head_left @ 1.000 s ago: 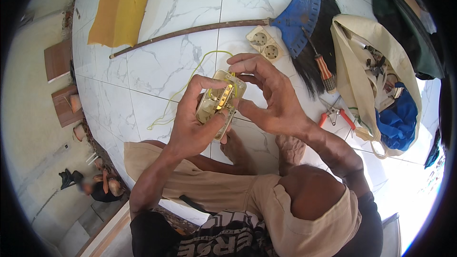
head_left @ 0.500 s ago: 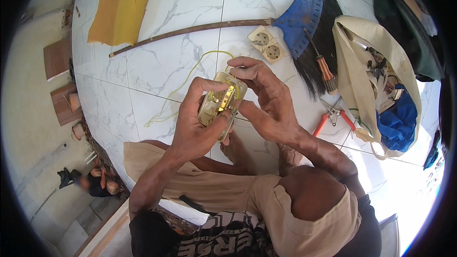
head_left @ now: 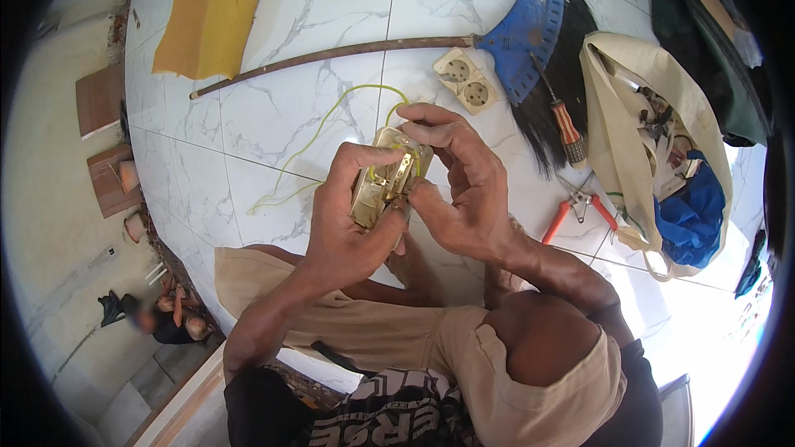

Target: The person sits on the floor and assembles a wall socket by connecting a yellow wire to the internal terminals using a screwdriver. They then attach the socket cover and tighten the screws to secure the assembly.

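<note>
My left hand (head_left: 344, 207) grips the opened base of a power socket (head_left: 364, 213), thumb and fingers around its sides. Inside the pale housing, brass contact strips (head_left: 403, 167) show. A thin yellow-green wire (head_left: 331, 112) runs from the housing's far end and loops over the floor. My right hand (head_left: 464, 182) is curled at the housing's right side, its thumb at the near contacts and its index finger at the far end by the wire. Whether its fingertips pinch the wire is hidden. A double socket cover (head_left: 465, 81) lies on the floor beyond my right hand.
A broom with a blue head (head_left: 530, 29) lies across the tiles, a screwdriver (head_left: 566, 124) on its bristles. Red-handled pliers (head_left: 580, 209) lie beside a cream bag (head_left: 617, 124). A yellow sheet (head_left: 207, 23) is at far left. Another person (head_left: 178, 314) sits at lower left.
The socket base has tilted slightly, and its brass strips glint less. My right hand has shifted a little; the wire's loop by the far end has moved slightly.
</note>
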Demonstrator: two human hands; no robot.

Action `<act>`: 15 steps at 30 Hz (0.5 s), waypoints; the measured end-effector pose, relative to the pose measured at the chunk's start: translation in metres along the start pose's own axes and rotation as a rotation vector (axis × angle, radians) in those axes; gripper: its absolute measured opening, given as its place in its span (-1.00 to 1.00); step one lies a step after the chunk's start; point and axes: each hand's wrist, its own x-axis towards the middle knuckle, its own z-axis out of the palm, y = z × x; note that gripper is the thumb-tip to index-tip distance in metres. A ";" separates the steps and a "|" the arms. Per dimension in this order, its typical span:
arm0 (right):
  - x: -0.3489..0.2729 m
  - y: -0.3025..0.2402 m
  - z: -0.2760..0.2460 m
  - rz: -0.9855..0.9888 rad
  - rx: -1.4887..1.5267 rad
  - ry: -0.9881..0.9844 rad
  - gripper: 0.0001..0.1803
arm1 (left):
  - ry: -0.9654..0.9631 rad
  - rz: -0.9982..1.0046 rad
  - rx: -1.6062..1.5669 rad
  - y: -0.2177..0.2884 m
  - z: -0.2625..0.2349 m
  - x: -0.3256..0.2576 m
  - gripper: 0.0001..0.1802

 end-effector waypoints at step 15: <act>0.005 0.002 -0.010 0.285 0.579 -0.118 -0.40 | -0.003 0.027 0.035 -0.004 -0.003 -0.001 -0.56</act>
